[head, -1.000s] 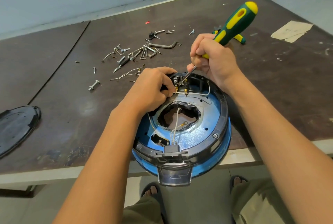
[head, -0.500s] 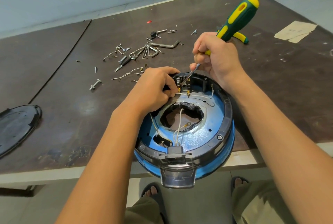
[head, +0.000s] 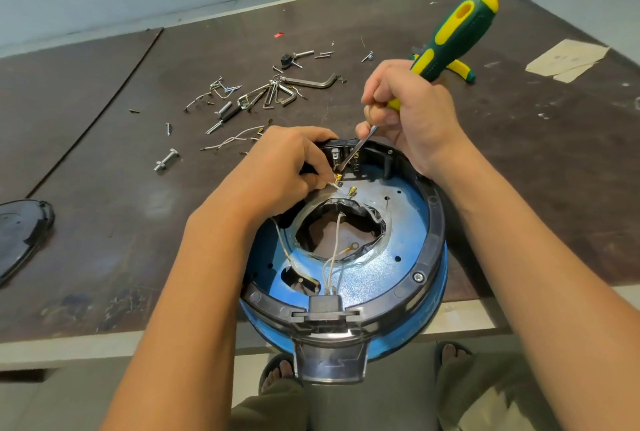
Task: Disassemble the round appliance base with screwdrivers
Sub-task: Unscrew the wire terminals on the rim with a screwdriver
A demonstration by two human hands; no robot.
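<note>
Blue round base (head: pixel 374 278); right hand (head: pixel 412 118) grips rubbery screwdriver (head: pixel 450 39).

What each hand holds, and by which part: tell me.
The right hand grips the screwdriver low on its handle, near the shaft. The left hand pinches a brass-tipped wire just behind its tip.

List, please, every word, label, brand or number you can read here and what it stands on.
None can be read. The screwdriver handle, the round appliance base and the paper scrap show no legible writing; any small moulded marks are too blurred to tell.
</note>
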